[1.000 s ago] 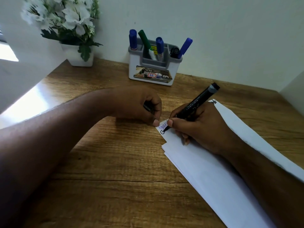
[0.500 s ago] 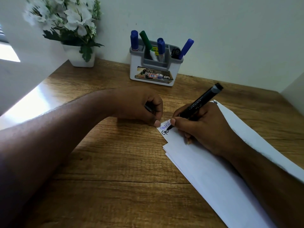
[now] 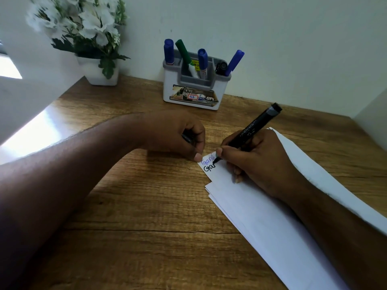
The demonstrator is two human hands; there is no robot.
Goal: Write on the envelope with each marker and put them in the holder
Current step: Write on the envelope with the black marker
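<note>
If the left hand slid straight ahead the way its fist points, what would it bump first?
Probably the right hand. The left hand points rightward, thumb at the envelope corner; the marker tip sits just beyond. Depth is unclear.

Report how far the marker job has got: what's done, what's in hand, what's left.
Done: five markers stand in the holder, three blue, one green and one black, and a blue word is already on the envelope.
In hand: the right hand writes a second, black line with the black marker; the left hand holds a small dark object, probably its cap, beside the envelope's corner.
Left: finish the word and put this marker in the holder.
</note>
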